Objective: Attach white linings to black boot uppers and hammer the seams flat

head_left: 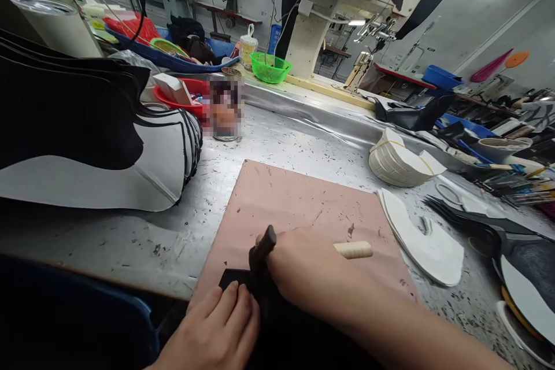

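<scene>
My right hand [299, 263] is closed around a hammer [262, 245]. The dark head sticks out on the left of the fist and the pale wooden handle shows on the right. Below it, my left hand [221, 324] has its fingers bent and pressed together on a black piece of material [234, 277], holding it down. Under both hands lies a pink board [303, 196]. Most of the black piece is hidden by the hands and by a dark area beneath them. Whether the hammer touches the piece, I cannot tell.
Stacked black-and-white shoe upper pieces [160, 144] stand at left. White cut pieces [420, 237] and a banded white bundle [403, 162] sit right, near more black pieces [529, 260]. Behind are a red basket [195, 107], a green basket [271, 69] and a sewing machine [321, 29].
</scene>
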Motion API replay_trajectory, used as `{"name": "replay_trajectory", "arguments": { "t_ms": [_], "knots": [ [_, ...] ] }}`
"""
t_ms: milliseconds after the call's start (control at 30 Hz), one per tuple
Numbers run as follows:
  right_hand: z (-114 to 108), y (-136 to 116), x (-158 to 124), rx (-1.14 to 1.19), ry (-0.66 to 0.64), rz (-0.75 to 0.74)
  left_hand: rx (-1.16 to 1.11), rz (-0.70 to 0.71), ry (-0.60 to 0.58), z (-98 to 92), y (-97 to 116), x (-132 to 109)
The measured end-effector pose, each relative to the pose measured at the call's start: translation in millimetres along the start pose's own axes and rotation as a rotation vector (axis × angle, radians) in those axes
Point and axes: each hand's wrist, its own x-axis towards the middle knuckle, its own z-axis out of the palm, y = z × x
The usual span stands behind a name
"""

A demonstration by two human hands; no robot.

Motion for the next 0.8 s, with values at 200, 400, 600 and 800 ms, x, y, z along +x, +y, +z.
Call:
{"name": "replay_trajectory", "arguments": {
  "t_ms": [200,400,600,800],
  "knots": [
    [4.1,-6.7,-0.3,-0.013,0.086,-0.064,-0.001,-0.010,0.059,3.2,3.8,-0.8],
    [10.8,-10.7,8.5,0.053,0.107,-0.042,0.027,-0.026,0.053,5.9,12.3,6.7],
    [-7.2,15.0,-20.8,0.139,0.129,0.208,-0.073,0.024,0.048,10.6,16.4,9.0],
    [16.1,25.5,-53.3,0.273,-0.019,0.348,-0.322,0.001,-0.007,13.3,-7.5,23.3]
  ]
}}
